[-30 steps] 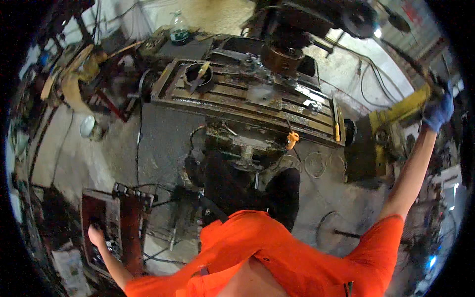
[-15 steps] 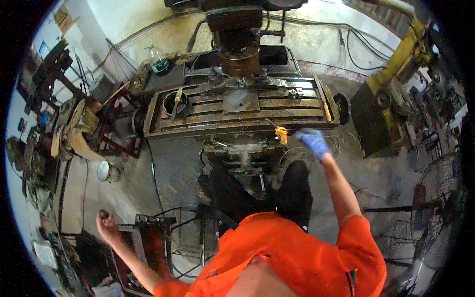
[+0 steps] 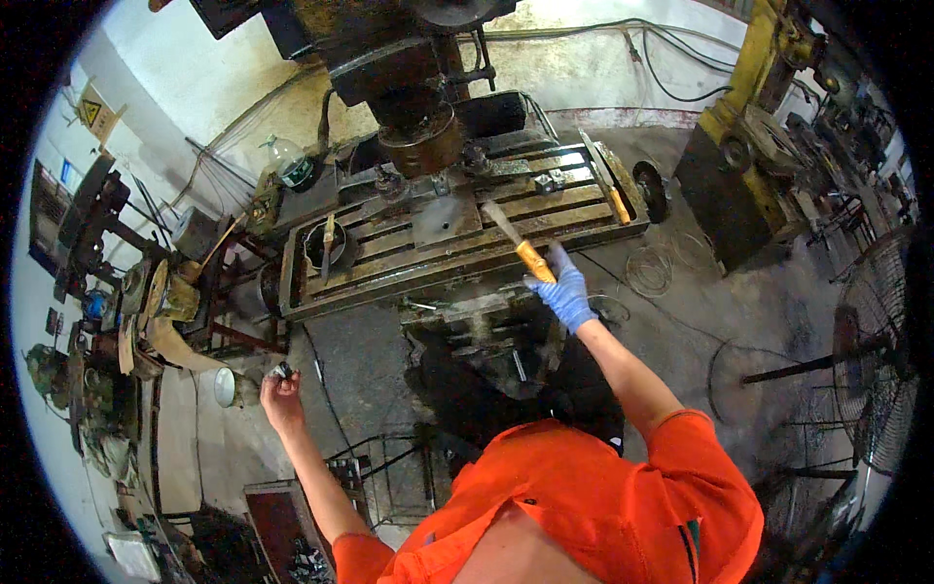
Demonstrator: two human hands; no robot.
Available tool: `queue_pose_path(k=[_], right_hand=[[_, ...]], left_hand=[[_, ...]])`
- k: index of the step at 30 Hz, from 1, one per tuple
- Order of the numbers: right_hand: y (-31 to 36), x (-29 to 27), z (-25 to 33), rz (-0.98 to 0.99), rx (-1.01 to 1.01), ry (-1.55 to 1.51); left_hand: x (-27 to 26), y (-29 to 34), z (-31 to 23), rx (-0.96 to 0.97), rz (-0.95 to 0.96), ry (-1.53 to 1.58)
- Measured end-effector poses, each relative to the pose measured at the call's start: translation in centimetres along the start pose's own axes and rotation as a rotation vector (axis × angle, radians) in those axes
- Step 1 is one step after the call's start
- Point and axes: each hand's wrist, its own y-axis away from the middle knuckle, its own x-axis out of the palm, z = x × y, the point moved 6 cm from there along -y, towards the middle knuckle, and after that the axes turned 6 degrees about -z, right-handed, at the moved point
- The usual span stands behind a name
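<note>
My right hand (image 3: 564, 292), in a blue glove, is closed on the lower end of an orange-handled tool (image 3: 534, 261). Its grey blade, smeared by motion, points up and left over the front of a slotted machine table (image 3: 409, 255). Out to the left, my bare left hand (image 3: 283, 397) pinches a small dark metal part (image 3: 283, 371). That part is too small to name more closely. A square metal block (image 3: 448, 221) lies mid-table below the machine's spindle head (image 3: 418, 141).
On the table are a round black pan (image 3: 313, 251) with a brush (image 3: 329, 237), a small metal block (image 3: 550, 182) and a file with an orange handle (image 3: 605, 178). A white bucket (image 3: 225, 387) stands left on the floor. A fan (image 3: 871, 336) stands at right.
My right hand has moved left toward the table; the orange-handled tool, earlier beside it, is now in its grip. My left hand has come up and inward with the small part. The view has tilted.
</note>
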Motion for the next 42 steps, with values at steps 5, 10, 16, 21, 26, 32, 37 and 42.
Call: queue_pose_path(k=[5, 10, 16, 21, 26, 32, 37, 42], right_hand=[[-3.8, -0.5, 9.3, 0.545, -0.011, 0.433], [-5.4, 4.9, 13.4, 0.875, -0.137, 0.957], [-9.3, 12.3, 11.6, 0.816, -0.082, 0.958], [-8.7, 11.3, 11.6, 0.867, -0.033, 0.961], [-5.0, 4.5, 13.4, 1.127, -0.038, 0.930], [0.3, -0.8, 15.8, 1.271, -0.243, 0.804], [-2.6, -2.3, 14.6, 1.082, -0.302, 0.750], [-7.8, -0.9, 10.9, 0.824, -0.060, -0.038]], left_hand=[[-3.8, 0.4, 1.9, -0.118, -0.095, 0.024], [-4.2, 2.0, 2.9, -0.208, -0.188, 0.069], [-0.2, 3.3, 3.1, -0.222, -0.140, 0.027], [4.4, 4.2, 4.4, -0.238, -0.024, -0.039], [11.8, 5.3, 8.2, -0.320, 0.130, -0.205], [23.4, 4.6, 14.3, -0.307, 0.460, -0.447], [31.0, 2.1, 16.0, 0.011, 0.664, -0.762], [36.1, -0.6, 15.6, 0.876, 0.685, -1.255]])
